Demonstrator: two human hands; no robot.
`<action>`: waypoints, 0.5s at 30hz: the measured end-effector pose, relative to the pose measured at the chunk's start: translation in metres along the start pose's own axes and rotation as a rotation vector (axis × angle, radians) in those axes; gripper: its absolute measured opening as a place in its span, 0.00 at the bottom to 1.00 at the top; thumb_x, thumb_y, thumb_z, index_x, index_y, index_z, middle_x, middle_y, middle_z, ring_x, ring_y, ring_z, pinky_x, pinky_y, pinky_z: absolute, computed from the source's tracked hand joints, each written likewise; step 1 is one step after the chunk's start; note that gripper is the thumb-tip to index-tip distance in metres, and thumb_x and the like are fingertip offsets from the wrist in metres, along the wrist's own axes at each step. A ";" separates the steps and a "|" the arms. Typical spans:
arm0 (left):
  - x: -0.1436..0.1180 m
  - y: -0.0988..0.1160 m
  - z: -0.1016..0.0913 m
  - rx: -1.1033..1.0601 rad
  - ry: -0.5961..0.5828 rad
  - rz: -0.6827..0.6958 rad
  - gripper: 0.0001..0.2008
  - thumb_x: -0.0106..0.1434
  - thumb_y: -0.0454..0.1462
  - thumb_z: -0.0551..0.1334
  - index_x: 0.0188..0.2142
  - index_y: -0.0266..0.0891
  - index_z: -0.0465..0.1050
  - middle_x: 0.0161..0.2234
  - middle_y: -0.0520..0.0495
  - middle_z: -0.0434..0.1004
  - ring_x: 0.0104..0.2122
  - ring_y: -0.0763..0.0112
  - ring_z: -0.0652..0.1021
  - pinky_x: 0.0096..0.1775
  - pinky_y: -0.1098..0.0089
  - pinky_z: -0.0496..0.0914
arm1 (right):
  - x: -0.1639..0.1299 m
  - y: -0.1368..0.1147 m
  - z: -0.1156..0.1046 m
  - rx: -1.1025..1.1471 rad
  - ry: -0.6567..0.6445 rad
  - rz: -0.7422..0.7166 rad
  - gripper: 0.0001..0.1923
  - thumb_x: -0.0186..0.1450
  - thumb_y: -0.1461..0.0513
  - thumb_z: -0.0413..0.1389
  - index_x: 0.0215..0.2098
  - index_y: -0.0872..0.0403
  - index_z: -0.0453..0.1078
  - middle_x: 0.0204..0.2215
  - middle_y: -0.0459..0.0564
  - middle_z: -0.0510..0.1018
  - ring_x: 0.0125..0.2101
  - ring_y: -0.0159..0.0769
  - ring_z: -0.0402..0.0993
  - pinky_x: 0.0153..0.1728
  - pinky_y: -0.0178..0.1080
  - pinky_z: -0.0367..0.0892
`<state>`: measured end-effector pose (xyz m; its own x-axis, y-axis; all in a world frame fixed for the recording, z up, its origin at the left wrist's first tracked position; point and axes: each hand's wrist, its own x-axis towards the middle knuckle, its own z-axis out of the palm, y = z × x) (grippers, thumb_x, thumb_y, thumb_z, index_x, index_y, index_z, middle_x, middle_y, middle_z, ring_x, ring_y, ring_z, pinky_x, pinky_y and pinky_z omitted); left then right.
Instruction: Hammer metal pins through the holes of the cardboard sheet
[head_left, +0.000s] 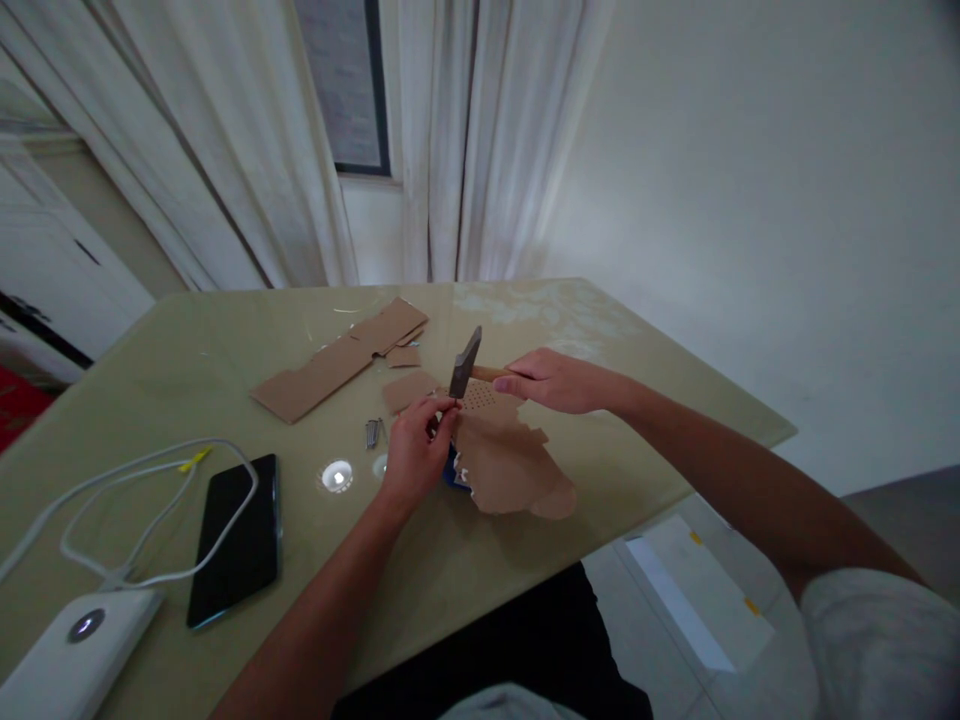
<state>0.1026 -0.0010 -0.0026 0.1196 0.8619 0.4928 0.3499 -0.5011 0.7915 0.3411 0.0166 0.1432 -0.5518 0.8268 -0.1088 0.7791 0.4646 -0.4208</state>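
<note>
The left hand (415, 450) pinches what seems a small nail upright on the torn cardboard (510, 455) near the table's centre. To its right, the right hand (555, 380) grips a hammer (466, 362), apparently mid-nailing; striking demands a square, controlled tap.

Brown perforated cardboard (504, 455), grey hammer head (465, 364), black phone (236, 537), white cable (142, 500)
</note>
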 end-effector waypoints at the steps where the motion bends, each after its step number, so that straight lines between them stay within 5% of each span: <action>1: 0.000 0.000 0.000 0.001 0.001 0.002 0.09 0.72 0.38 0.64 0.43 0.41 0.84 0.38 0.47 0.85 0.27 0.72 0.75 0.33 0.70 0.72 | 0.001 0.001 0.001 -0.005 -0.009 0.003 0.30 0.78 0.41 0.47 0.26 0.51 0.63 0.24 0.45 0.68 0.28 0.34 0.65 0.32 0.39 0.55; 15: 0.000 -0.002 -0.002 0.027 -0.014 0.022 0.09 0.72 0.39 0.63 0.43 0.41 0.83 0.36 0.48 0.83 0.29 0.70 0.76 0.34 0.69 0.72 | 0.001 0.001 0.000 0.000 -0.020 0.010 0.34 0.77 0.35 0.45 0.26 0.51 0.63 0.24 0.46 0.69 0.29 0.35 0.65 0.33 0.40 0.56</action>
<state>0.1003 0.0001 -0.0030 0.1407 0.8516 0.5049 0.3723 -0.5181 0.7701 0.3409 0.0181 0.1422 -0.5496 0.8250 -0.1312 0.7849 0.4562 -0.4194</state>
